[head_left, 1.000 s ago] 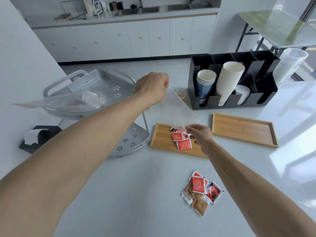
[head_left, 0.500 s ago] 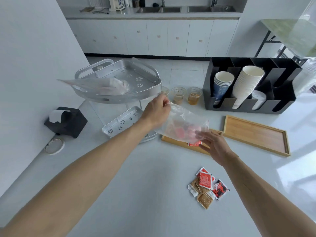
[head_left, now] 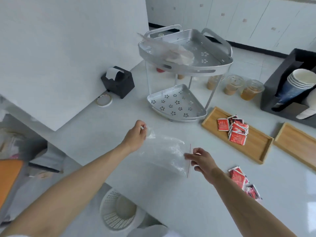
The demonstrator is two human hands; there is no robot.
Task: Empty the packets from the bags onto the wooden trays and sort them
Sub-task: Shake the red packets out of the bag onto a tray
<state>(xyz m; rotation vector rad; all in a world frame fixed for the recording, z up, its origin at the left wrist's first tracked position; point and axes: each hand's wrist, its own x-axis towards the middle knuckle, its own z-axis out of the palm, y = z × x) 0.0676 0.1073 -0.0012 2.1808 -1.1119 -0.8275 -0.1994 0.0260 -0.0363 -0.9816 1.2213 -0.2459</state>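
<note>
An empty clear plastic bag [head_left: 164, 154] with a red zip line hangs between my hands over the white counter. My left hand [head_left: 136, 135] pinches its far corner. My right hand [head_left: 201, 161] touches its zip edge with fingers spread; whether it grips is unclear. Red packets [head_left: 234, 130] lie in a heap on the near wooden tray [head_left: 256, 147]. A second wooden tray [head_left: 295, 142] at the right holds nothing visible. More red packets [head_left: 242, 182] lie loose on the counter by my right forearm. Another bag [head_left: 172, 52] with contents rests on the metal rack's top shelf.
A two-tier metal corner rack [head_left: 184, 69] stands behind the trays. Three lidded drink cups [head_left: 234, 84] and a black cup holder [head_left: 290, 86] sit at the right. A black tissue box [head_left: 118, 81] and tape roll [head_left: 104, 100] lie by the wall. A white basket [head_left: 118, 211] sits below the counter edge.
The bag was emptied over the near tray, then carried left and down, away from it. The camera view swung left and down. My right hand stays at the bag's open edge.
</note>
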